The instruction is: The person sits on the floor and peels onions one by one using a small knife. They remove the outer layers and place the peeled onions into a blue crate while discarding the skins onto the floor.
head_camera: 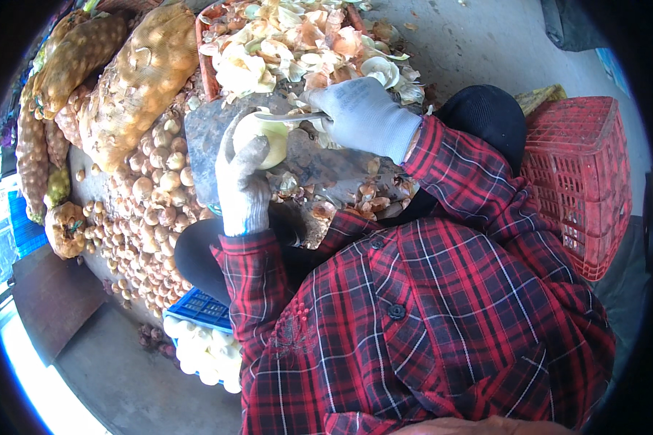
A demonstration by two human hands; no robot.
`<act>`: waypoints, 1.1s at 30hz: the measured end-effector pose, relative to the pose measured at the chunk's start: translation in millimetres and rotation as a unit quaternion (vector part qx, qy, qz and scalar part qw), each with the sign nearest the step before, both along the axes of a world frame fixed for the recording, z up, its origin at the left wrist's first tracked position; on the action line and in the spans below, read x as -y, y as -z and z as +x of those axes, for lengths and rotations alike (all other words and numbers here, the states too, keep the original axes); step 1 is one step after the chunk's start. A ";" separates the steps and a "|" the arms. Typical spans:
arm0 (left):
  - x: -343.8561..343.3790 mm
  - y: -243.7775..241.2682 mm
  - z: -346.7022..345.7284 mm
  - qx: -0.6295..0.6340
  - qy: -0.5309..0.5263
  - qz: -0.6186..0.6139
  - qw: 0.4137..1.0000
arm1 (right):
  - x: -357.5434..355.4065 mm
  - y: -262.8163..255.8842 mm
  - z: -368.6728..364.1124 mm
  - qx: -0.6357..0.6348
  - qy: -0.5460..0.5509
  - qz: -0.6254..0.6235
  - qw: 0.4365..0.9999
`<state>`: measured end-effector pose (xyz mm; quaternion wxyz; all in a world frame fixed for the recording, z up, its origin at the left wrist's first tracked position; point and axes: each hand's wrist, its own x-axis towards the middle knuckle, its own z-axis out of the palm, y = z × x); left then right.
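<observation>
In a white knit glove, my left hand (pixel 245 174) is wrapped around a large peeled onion (pixel 266 142), pale green-white all over the side I see. My right hand (pixel 362 117), gloved in light grey-blue, grips a knife (pixel 291 116); its handle is hidden in the fist. The blade points left and lies across the top of the onion, seemingly touching it. Beneath both hands is a dark, worn board (pixel 212 133) strewn with bits of skin.
A heap of onion skins (pixel 305 46) spills over a red crate (pixel 209 65) ahead. Loose unpeeled onions (pixel 147 217) and full mesh sacks (pixel 144 81) lie left. Peeled onions (pixel 207 348) fill a blue crate (pixel 201 309) by my left leg. A red plastic crate (pixel 574 179) stands right.
</observation>
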<state>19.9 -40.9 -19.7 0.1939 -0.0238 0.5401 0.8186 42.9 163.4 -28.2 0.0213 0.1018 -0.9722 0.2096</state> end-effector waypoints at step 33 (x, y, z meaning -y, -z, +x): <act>-12.4 -0.5 -4.4 -0.026 0.089 -0.005 0.996 | -2.7 19.2 -5.3 0.128 0.095 -0.219 0.963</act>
